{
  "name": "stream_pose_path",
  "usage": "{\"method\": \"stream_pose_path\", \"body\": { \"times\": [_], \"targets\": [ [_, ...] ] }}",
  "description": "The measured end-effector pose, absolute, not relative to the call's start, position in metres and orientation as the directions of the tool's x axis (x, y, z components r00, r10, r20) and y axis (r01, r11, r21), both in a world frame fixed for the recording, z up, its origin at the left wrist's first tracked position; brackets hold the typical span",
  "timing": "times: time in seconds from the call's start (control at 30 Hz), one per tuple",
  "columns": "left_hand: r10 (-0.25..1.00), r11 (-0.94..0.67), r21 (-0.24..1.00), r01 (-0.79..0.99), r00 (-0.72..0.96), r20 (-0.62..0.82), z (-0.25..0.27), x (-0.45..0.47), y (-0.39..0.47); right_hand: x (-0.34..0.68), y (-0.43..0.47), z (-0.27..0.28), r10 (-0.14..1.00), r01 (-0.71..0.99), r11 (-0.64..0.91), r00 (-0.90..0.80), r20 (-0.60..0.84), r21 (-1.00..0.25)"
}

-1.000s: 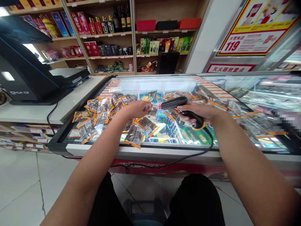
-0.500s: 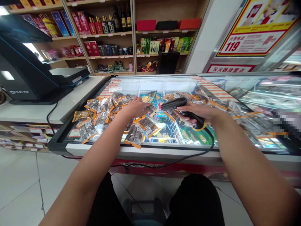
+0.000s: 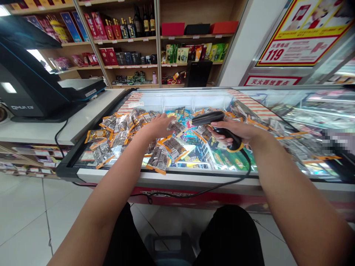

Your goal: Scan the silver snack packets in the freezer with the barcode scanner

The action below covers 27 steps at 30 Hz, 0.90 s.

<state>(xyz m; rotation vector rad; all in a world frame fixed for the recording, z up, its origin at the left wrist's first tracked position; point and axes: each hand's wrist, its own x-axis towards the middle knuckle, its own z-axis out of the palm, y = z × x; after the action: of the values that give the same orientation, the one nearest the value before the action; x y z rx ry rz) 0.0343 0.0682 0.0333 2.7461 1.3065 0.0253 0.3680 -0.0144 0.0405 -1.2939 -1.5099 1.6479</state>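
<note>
My left hand (image 3: 159, 126) is over the pile, its fingers closed at the left end of a clear snack packet (image 3: 178, 128) with dark contents; some fingertips are hidden. My right hand (image 3: 229, 131) grips a black barcode scanner (image 3: 208, 118) by its handle. The scanner's head points left toward that packet, a short gap away. Beneath both hands, more orange-edged snack packets (image 3: 120, 138) lie heaped on the glass top of a chest freezer (image 3: 191, 178). Two loose packets (image 3: 158, 159) rest near its front edge.
A dark weighing or checkout machine (image 3: 33, 81) stands on the white counter (image 3: 83, 114) at left. The scanner's black cable (image 3: 210, 187) hangs across the freezer front. Stocked shelves (image 3: 124, 39) are behind. More packets (image 3: 291, 140) lie at right.
My right hand has raised the scanner slightly and shifted it a little right. The left hand's fingers have drawn in at the packet, which has barely moved.
</note>
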Motion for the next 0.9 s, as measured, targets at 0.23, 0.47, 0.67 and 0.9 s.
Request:
{"method": "stream_pose_path", "body": {
  "times": [0.23,0.47,0.67,0.9],
  "targets": [
    [0.614,-0.750,0.269,0.604,0.787,-0.058,0.038,0.046,0.058,0.371,-0.007,0.047,0.958,-0.069,-0.175,-0.242,-0.154,-0.982],
    [0.630,-0.721,0.177,0.670,0.740,-0.233,0.036,0.120,0.033,0.372,-0.008,0.052,0.988,-0.205,-0.115,-0.122,-0.091,-0.972],
    [0.666,-0.688,0.174,0.705,0.708,-0.235,0.026,0.170,0.044,0.370,-0.008,0.053,0.983,-0.193,-0.132,-0.149,-0.103,-0.972],
    [0.713,-0.649,0.150,0.746,0.665,-0.221,0.063,0.114,0.051,0.371,-0.008,0.052,0.986,-0.199,-0.127,-0.131,-0.102,-0.972]
  ]
}}
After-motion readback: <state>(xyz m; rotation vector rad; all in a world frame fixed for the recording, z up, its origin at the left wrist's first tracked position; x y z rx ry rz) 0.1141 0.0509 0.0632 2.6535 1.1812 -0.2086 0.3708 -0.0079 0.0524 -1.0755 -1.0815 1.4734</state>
